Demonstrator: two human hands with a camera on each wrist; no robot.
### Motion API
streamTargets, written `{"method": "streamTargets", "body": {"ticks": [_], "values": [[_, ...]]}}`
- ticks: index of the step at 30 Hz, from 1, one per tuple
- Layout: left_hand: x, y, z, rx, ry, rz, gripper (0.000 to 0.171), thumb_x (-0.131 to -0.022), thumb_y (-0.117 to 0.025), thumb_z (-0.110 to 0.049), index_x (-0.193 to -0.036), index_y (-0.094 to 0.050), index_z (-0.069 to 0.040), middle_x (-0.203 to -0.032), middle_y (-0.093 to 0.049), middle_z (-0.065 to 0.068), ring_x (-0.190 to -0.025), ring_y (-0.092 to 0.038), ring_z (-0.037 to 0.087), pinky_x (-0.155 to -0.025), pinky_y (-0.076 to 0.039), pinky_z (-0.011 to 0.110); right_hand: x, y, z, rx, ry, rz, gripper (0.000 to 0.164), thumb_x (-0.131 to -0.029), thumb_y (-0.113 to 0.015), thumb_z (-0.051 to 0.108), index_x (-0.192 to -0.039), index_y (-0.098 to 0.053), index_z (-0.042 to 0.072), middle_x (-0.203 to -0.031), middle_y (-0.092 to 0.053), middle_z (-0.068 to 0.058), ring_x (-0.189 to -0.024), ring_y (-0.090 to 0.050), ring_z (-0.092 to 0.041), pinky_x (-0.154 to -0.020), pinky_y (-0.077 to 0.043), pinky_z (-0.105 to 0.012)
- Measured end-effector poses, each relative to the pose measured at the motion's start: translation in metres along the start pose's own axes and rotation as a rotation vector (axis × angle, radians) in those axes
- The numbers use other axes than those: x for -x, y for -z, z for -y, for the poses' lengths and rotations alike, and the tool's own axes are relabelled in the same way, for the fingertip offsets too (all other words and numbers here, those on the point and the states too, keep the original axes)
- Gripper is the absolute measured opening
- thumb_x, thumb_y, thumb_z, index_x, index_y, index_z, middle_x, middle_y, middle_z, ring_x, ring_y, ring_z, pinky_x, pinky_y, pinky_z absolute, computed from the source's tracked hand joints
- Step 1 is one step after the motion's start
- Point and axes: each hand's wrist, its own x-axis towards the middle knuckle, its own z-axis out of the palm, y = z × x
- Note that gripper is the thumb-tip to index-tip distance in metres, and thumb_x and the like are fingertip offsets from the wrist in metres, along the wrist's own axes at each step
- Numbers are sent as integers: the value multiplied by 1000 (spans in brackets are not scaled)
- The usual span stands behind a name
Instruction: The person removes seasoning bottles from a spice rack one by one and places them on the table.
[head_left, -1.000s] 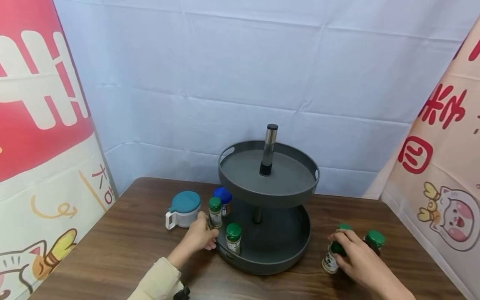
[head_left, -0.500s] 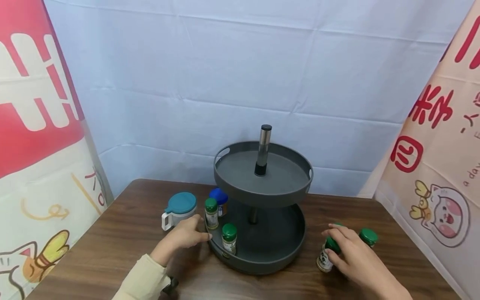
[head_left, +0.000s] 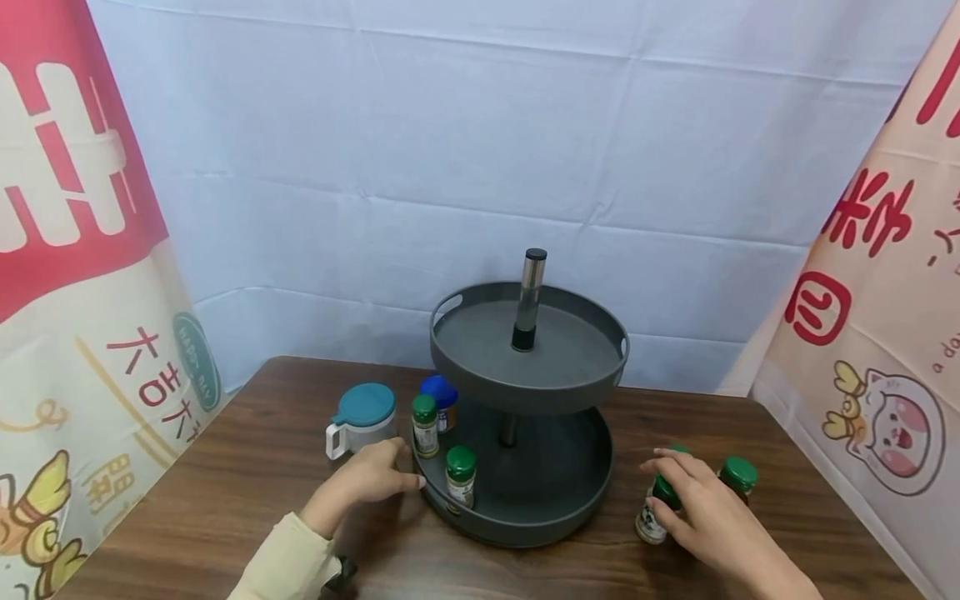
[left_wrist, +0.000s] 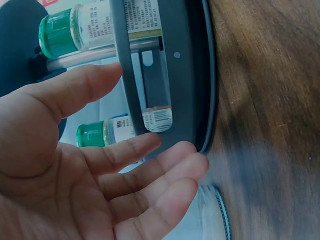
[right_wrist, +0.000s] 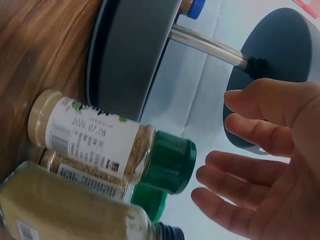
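Left hand (head_left: 369, 475): at the left rim of the round dark-grey two-tier tray stand (head_left: 528, 400), fingers extended and loosely apart, nothing gripped. Thumb tip meets the rim edge by the oblong handle slot; index fingertip overlaps the wall under the slot, firm contact there can't be told.

Right hand (head_left: 697, 504): relaxed, fingers spread, no hold on anything. It hovers just beside the green cap of a clear jar with a white label (right_wrist: 92, 135); the right wrist view shows a gap between fingertips and cap. That jar stands upright on the brown wood-grain table (head_left: 232, 467), right of the stand. Next to it: a second green-capped jar (right_wrist: 90, 180) and a flat-sided clear bottle with tan contents and a dark cap (right_wrist: 75, 205). Head view has another green cap (head_left: 738, 473) right of the hand, body mostly hidden.

Lower tier, left side: two upright clear jars with green caps, one at the front (head_left: 461, 479), one further left (head_left: 425, 429), plus a blue-capped jar (head_left: 439, 396) behind.

Left of the stand, on the table: white handled container with teal lid (head_left: 363, 417). Silver post (head_left: 530, 296), black-topped, rises through the upper tier. Pale blue cloth (head_left: 450, 133) hangs behind.
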Motion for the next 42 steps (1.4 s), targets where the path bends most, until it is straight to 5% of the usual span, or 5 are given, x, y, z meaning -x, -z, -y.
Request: {"method": "streamTargets", "body": {"ticks": [6,11,19,30,42], "values": [[2,4,7,35,-24,21,52,-78,-73,-29,-115,-58,4,-111,-60,16,-103,-55,33,-81,-45,48,-2,-9,5,-115,118,-64,34,-78,-73,6,-109,-60,11,-109,-58,-4,-91,-60,-18,-67,-50,-32],[4,6,15,70,-79,30,47,-79,-73,-28,-111,-58,3,-109,-60,14,-100,-56,32,-80,-45,48,-9,-16,8,-199,138,4,32,-83,-69,8,-113,-57,9,-107,-59,-6,-82,-58,-10,-63,-49,-28],[9,9,21,88,-186,76,48,-81,-71,-28,-115,-56,3,-112,-59,19,-102,-55,37,-80,-45,52,-18,-26,12,-242,65,122,31,-87,-66,16,-115,-56,7,-109,-59,-9,-88,-60,-24,-67,-50,-31],[11,10,21,54,-244,38,46,-83,-70,-25,-116,-56,4,-112,-59,18,-104,-55,37,-83,-44,50,-25,-41,16,-233,-18,150,27,-85,-67,12,-109,-58,5,-92,-58,-3,-73,-54,-9,-59,-45,-27],[14,3,12,-79,-335,-31,42,-84,-68,-29,-114,-59,-2,-110,-60,10,-101,-55,28,-82,-45,45,-35,-51,25,-216,-323,161,36,-84,-67,13,-113,-57,-6,-78,-55,-3,-62,-52,-12,-54,-42,-31]]}}
